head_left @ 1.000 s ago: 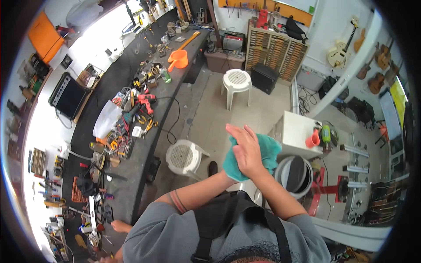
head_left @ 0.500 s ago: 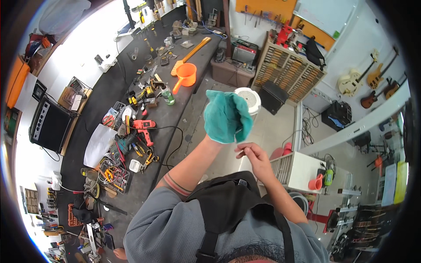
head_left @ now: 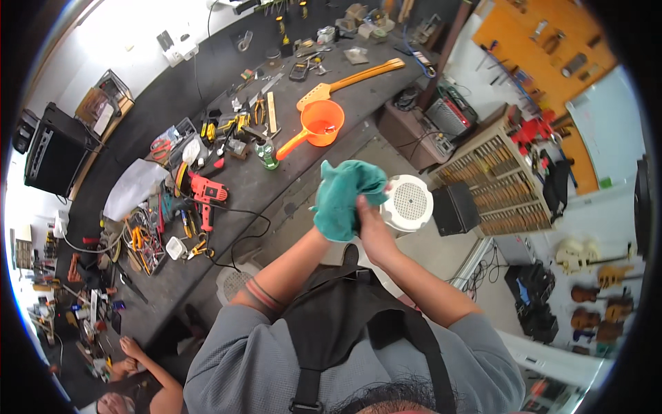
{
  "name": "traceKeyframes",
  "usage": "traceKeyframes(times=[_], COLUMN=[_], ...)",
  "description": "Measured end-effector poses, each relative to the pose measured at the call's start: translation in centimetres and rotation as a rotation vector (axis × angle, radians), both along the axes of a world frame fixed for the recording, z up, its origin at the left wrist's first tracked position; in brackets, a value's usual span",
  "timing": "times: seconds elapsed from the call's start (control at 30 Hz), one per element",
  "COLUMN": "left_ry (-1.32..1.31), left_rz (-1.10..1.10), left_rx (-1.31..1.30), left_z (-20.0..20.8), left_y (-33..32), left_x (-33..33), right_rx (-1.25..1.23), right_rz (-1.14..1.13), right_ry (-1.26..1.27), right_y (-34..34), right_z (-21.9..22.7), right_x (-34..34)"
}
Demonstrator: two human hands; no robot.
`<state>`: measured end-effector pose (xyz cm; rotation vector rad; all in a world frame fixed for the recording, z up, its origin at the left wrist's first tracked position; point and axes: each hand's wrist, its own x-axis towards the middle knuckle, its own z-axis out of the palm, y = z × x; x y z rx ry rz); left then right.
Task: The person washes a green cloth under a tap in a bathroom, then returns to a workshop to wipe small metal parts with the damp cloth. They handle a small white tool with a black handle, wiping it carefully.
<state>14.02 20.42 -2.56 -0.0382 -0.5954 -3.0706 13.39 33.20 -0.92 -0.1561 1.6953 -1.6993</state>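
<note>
A teal cloth point(head_left: 348, 193) covers my left hand point(head_left: 329, 240) like a loose mitt, and only the wrist end shows below it. The left fingers are hidden under the fabric. My right hand point(head_left: 373, 233) presses against the cloth's right side, its fingers wrapped round the edge, so the two hands meet in front of my chest. On the bench beyond them stand an orange dipper point(head_left: 322, 124) with a long handle and a small clear bottle of green liquid point(head_left: 267, 154). Behind the dipper lies a wooden guitar neck point(head_left: 355, 79).
A red corded power tool point(head_left: 207, 195) lies on the dark workbench point(head_left: 234, 214) at left, its cable looping toward the front edge. A white perforated stool point(head_left: 407, 202) stands right of my hands. Another person point(head_left: 148, 372) is at the lower left. A cabinet of small drawers point(head_left: 507, 162) stands behind.
My right hand has come up and left to grip the cloth, which was draped over the left hand alone. The view has turned, and a person now shows at the lower left.
</note>
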Motion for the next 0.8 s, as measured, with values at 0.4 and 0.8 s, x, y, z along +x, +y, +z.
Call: traceKeyframes(times=[0.4, 0.8], left_ry=[-0.379, -0.471], left_rz=[0.546, 1.064], left_rx=[-0.492, -0.037], left_z=[-10.6, -12.0], left_y=[-11.7, -10.3], left_x=[4.9, 0.1], right_rx=[0.533, 0.207], right_rz=[0.865, 0.829], right_ry=[0.909, -0.321], right_y=[-9.9, -24.9], right_z=[-4.9, -15.3], right_x=[-19.5, -25.7])
